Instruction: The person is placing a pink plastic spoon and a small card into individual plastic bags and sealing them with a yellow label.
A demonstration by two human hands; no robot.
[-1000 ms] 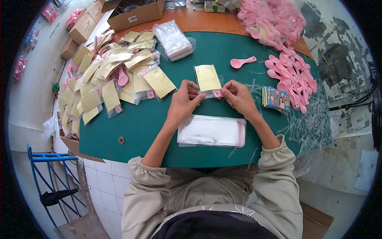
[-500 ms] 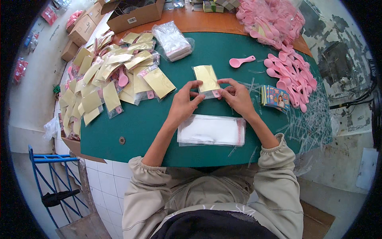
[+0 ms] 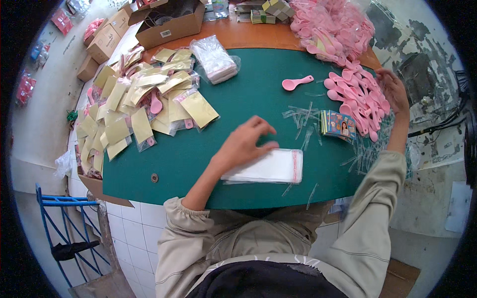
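The left hand [image 3: 244, 144] is held loosely spread over the near bags [image 3: 279, 168]. The right hand [image 3: 396, 94] is seen beside the pink spoons [image 3: 361, 95]; its grip cannot be told.

Bags [image 3: 278, 168], clear and flat, lie in a neat stack, reddish near the right end. Spoons [image 3: 366, 99], pink, lie heaped farther back, rightward; one lies apart, bowl leftward.
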